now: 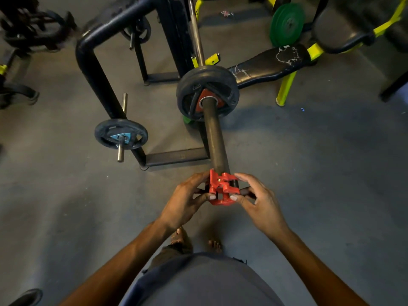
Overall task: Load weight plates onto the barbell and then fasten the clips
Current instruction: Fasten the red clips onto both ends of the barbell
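Observation:
The barbell sleeve (215,138) points toward me from a rack. A black weight plate with a red hub (207,92) sits far up the sleeve. A red plastic clip (220,188) is at the near tip of the sleeve, held between both hands. My left hand (187,202) grips its left side with thumb and fingers. My right hand (260,202) pinches its right side. The clip's lever looks raised. A long bare stretch of sleeve separates clip and plate.
A small black plate with a blue hub (121,134) hangs on a storage peg at left. A green plate (287,24) leans at back right near a black bench (271,62) with yellow legs. The dark rack frame (97,69) stands left of the bar. My bare feet (194,239) are below.

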The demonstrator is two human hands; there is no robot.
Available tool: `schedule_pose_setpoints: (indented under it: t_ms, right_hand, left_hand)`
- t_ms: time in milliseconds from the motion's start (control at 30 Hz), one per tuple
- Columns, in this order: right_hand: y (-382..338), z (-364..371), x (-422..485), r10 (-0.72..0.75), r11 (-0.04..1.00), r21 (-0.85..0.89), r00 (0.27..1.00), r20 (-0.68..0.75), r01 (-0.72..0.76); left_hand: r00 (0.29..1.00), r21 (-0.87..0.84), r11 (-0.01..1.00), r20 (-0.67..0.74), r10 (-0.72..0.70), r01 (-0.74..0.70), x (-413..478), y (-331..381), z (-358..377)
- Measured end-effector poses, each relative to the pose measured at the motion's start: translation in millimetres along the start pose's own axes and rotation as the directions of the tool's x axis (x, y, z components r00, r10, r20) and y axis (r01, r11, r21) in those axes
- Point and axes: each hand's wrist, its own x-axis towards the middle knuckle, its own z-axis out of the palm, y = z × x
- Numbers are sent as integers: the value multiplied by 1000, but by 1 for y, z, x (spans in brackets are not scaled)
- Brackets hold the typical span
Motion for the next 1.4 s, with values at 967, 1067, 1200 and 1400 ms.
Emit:
schedule_pose_setpoints:
  t_ms: [967, 1067, 1200, 1400]
  right_hand:
    - [-2, 30, 194, 404, 858, 424, 890, -213, -288]
    - [4, 29, 233, 439, 856, 404, 865, -242, -321]
    - [-5, 29, 270, 470, 846, 409, 839, -272, -341]
    - [-26, 29, 272, 488, 850, 370, 824, -287, -374]
  left_hand:
    - [728, -747, 480, 7, -686, 460, 148, -43, -14]
    - [701, -778, 438, 4, -713, 451, 181, -54, -24]
    - [680, -832, 376, 2, -733, 407, 220, -73, -36]
    - [689, -832, 319, 101, -718, 454, 233, -86, -43]
